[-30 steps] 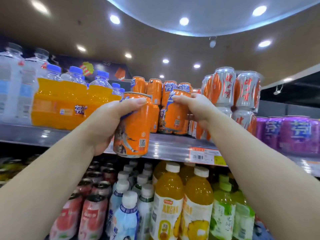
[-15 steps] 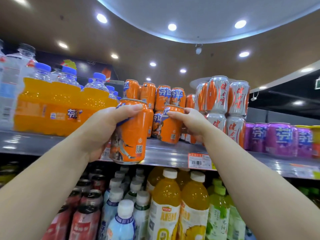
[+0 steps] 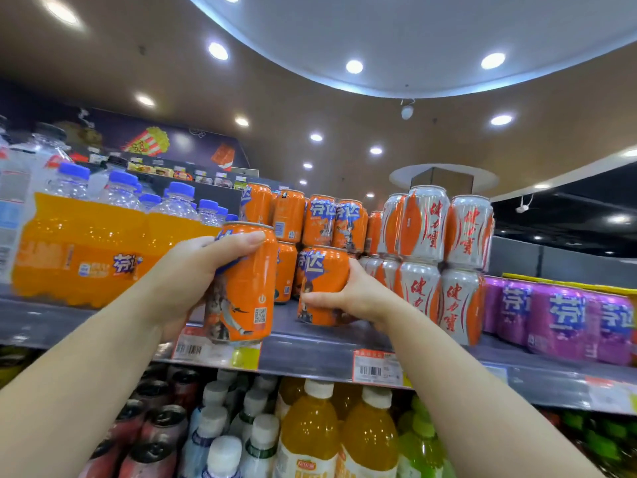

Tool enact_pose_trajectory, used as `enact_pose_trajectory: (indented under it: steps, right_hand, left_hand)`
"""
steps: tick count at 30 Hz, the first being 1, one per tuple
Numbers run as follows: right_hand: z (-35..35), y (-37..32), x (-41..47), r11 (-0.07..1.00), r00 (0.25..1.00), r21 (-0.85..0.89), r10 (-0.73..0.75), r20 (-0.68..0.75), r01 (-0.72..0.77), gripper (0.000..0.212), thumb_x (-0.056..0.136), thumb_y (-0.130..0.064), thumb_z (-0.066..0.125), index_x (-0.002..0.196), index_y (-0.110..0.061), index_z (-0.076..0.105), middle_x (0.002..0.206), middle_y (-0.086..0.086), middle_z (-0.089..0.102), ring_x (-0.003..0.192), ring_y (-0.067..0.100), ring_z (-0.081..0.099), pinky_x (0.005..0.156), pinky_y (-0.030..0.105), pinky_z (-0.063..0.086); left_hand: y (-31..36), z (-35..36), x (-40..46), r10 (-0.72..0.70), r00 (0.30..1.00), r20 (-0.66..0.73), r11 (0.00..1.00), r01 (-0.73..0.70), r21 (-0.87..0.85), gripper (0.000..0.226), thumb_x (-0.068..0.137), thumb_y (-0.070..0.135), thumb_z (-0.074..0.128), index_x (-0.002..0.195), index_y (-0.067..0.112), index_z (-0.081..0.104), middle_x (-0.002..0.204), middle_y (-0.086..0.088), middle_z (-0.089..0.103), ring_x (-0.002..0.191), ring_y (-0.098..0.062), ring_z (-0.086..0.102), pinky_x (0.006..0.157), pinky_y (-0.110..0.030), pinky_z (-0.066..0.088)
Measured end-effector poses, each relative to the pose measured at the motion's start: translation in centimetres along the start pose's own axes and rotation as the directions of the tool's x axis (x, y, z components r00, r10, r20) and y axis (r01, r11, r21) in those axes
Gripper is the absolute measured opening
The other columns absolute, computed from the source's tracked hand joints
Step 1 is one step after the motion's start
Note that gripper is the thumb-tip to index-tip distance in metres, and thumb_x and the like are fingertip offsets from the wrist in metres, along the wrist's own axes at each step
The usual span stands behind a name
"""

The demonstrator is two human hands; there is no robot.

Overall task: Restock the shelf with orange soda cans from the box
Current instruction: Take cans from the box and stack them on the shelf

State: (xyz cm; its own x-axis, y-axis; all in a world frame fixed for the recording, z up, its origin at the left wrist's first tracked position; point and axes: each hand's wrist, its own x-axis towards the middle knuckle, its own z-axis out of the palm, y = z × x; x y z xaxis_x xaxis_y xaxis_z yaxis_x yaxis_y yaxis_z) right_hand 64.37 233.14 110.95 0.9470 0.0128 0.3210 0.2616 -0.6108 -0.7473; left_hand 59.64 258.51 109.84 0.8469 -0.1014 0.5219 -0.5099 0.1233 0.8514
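My left hand [image 3: 186, 274] grips an orange soda can [image 3: 250, 291], held upright just in front of the grey shelf's [image 3: 324, 353] front edge. My right hand [image 3: 358, 298] holds a second orange soda can [image 3: 322, 274] low around its base; that can stands on the shelf, slightly tilted, in front of the stacked orange cans [image 3: 319, 220]. The stack is two cans high and runs back along the shelf. The box is not in view.
Shrink-wrapped orange soda bottles [image 3: 86, 250] stand left of the cans. Silver-and-orange cans [image 3: 427, 257] are stacked right of them, then purple cans [image 3: 558, 315]. Price tags [image 3: 374, 369] hang on the shelf edge. Bottles and cans fill the shelf below [image 3: 310, 429].
My right hand has brought its can down from the top of the stack to the shelf surface. My left hand has kept its can before the shelf edge. The view tilted upward.
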Motion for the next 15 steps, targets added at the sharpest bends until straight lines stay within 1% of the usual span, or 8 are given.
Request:
enact_pose_trajectory:
  steps: [2, 4, 6, 7, 9, 11, 12, 15]
  right_hand:
    - [0.1, 0.2, 0.0, 1.0, 1.0, -0.018, -0.025, 0.004, 0.025, 0.108, 0.051, -0.051, 0.092, 0.139, -0.037, 0.03, 0.122, -0.01, 0.054, 0.108, 0.015, 0.059, 0.075, 0.033, 0.058]
    - [0.1, 0.5, 0.5, 1.0, 1.0, -0.001, -0.016, -0.006, 0.016, 0.103, 0.055, -0.044, 0.093, 0.138, -0.034, 0.033, 0.117, -0.012, 0.054, 0.108, 0.016, 0.059, 0.082, 0.039, 0.06]
    - [-0.1, 0.3, 1.2, 1.0, 1.0, -0.014, 0.014, -0.025, -0.015, 0.098, 0.06, -0.04, 0.092, 0.139, -0.03, 0.034, 0.115, -0.012, 0.055, 0.11, 0.018, 0.058, 0.086, 0.043, 0.059]
    - [0.0, 0.3, 1.6, 0.998, 0.998, -0.024, 0.054, -0.024, -0.054, 0.096, 0.062, -0.039, 0.091, 0.14, -0.028, 0.035, 0.118, -0.009, 0.055, 0.11, 0.02, 0.059, 0.084, 0.042, 0.06]
    - [0.3, -0.2, 1.9, 0.992, 0.993, -0.04, 0.12, -0.019, -0.12, 0.09, 0.066, -0.036, 0.089, 0.138, -0.024, 0.037, 0.126, -0.001, 0.054, 0.11, 0.023, 0.059, 0.074, 0.04, 0.062]
    - [0.4, -0.6, 2.6, 0.982, 0.985, -0.077, 0.172, -0.031, -0.174, 0.08, 0.07, -0.036, 0.087, 0.133, -0.019, 0.04, 0.132, 0.005, 0.053, 0.104, 0.024, 0.058, 0.066, 0.037, 0.062]
    - [0.5, -0.8, 2.7, 0.974, 0.981, -0.117, 0.187, -0.043, -0.191, 0.074, 0.072, -0.038, 0.085, 0.129, -0.017, 0.042, 0.131, 0.007, 0.054, 0.101, 0.025, 0.059, 0.067, 0.037, 0.062]
    - [0.9, -0.6, 3.4, 0.942, 0.979, -0.273, 0.169, -0.115, -0.194, 0.068, 0.074, -0.047, 0.081, 0.119, -0.011, 0.046, 0.124, 0.009, 0.058, 0.104, 0.026, 0.062, 0.085, 0.041, 0.059]
  left_hand:
    - [0.3, 0.3, 0.2, 0.022, 1.0, -0.001, 1.0, -0.022, -0.002, 0.031, 0.086, 0.041, 0.067, 0.1, 0.013, 0.071, 0.104, -0.015, 0.075, 0.097, -0.035, 0.071, 0.089, -0.054, 0.055]
    - [0.4, 0.5, 0.5, 0.028, 0.999, 0.04, 0.999, -0.027, -0.027, 0.035, 0.076, 0.048, 0.073, 0.093, 0.018, 0.074, 0.099, -0.011, 0.077, 0.09, -0.03, 0.074, 0.076, -0.048, 0.061]
    - [0.4, 0.8, 0.7, 0.016, 0.995, 0.101, 0.999, -0.011, -0.044, 0.053, 0.058, 0.057, 0.076, 0.095, 0.02, 0.073, 0.092, -0.006, 0.078, 0.082, -0.026, 0.076, 0.06, -0.038, 0.061]
    - [0.3, 0.9, 0.9, 0.012, 0.993, 0.113, 0.999, -0.008, -0.035, 0.06, 0.054, 0.059, 0.076, 0.1, 0.021, 0.071, 0.091, -0.004, 0.078, 0.081, -0.024, 0.076, 0.057, -0.034, 0.06]
    - [0.0, 1.2, 1.4, 0.017, 0.994, 0.108, 1.0, -0.017, -0.006, 0.066, 0.054, 0.06, 0.076, 0.106, 0.021, 0.066, 0.089, 0.0, 0.078, 0.079, -0.021, 0.076, 0.055, -0.03, 0.059]
    - [-0.4, 1.3, 1.9, 0.01, 0.995, 0.095, 1.0, -0.009, -0.005, 0.068, 0.054, 0.062, 0.075, 0.107, 0.022, 0.065, 0.089, 0.001, 0.078, 0.079, -0.02, 0.076, 0.055, -0.03, 0.059]
    - [-0.5, 1.3, 2.1, -0.003, 0.996, 0.092, 1.0, 0.005, -0.019, 0.068, 0.053, 0.062, 0.075, 0.107, 0.022, 0.064, 0.09, 0.001, 0.078, 0.079, -0.021, 0.076, 0.056, -0.031, 0.06]
    - [-0.7, 1.4, 2.9, -0.032, 0.996, 0.088, 0.998, 0.036, -0.047, 0.069, 0.052, 0.062, 0.075, 0.108, 0.023, 0.064, 0.091, 0.0, 0.078, 0.081, -0.022, 0.076, 0.057, -0.034, 0.06]
